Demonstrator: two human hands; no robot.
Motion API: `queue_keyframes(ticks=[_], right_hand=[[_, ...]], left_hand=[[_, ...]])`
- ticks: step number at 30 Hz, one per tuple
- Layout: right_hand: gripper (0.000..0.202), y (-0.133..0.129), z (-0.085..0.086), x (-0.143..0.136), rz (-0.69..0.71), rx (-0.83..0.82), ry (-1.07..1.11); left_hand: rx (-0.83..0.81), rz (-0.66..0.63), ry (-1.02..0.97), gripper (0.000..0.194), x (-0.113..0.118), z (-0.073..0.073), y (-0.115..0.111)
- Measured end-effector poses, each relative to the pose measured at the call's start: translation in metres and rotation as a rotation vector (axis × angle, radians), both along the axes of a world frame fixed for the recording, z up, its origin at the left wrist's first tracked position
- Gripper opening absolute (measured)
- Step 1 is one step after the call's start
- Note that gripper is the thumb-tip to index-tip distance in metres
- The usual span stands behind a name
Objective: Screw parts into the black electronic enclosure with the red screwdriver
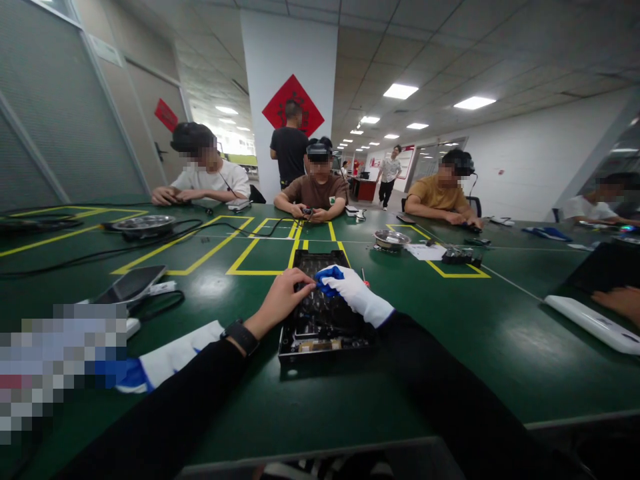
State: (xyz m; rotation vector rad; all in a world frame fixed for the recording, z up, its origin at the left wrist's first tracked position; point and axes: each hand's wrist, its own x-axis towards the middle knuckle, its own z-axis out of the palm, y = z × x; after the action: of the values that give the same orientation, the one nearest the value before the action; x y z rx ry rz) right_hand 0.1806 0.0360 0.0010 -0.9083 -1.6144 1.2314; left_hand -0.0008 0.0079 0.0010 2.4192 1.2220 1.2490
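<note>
A black rectangular tray-like housing (287, 343) with dark parts inside lies on the green table in front of me. My bare left hand (287, 293), with a dark watch on the wrist, reaches over its left side, thumb and fingertips pinched together. Close against those fingertips is my right hand (345, 287) in a white and blue glove, its fingers curled closed. Whatever lies between the fingertips is too small to make out. A screwdriver (366, 279) with a reddish part pokes out behind my right hand, on the table.
A white and blue glove (173, 357) lies to the left, near a dark tablet-like device (133, 285) and cables. Metal bowls (391, 239) stand farther off. A white device (593, 323) lies at right. Yellow tape (255, 272) marks the table. Several people sit around it.
</note>
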Motion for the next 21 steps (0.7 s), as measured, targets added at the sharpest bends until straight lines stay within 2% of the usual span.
queue_keyframes(ticks=[11, 21], right_hand=[[0.02, 0.0012, -0.0027, -0.0005, 0.055, 0.03, 0.008], [0.037, -0.0008, -0.0018, 0.0009, 0.008, 0.122, -0.058]], left_hand=[[0.035, 0.023, -0.02, 0.018, 0.0006, 0.0003, -0.0017], [0.069, 0.008, -0.013, 0.015, 0.0004, 0.002, -0.0037]])
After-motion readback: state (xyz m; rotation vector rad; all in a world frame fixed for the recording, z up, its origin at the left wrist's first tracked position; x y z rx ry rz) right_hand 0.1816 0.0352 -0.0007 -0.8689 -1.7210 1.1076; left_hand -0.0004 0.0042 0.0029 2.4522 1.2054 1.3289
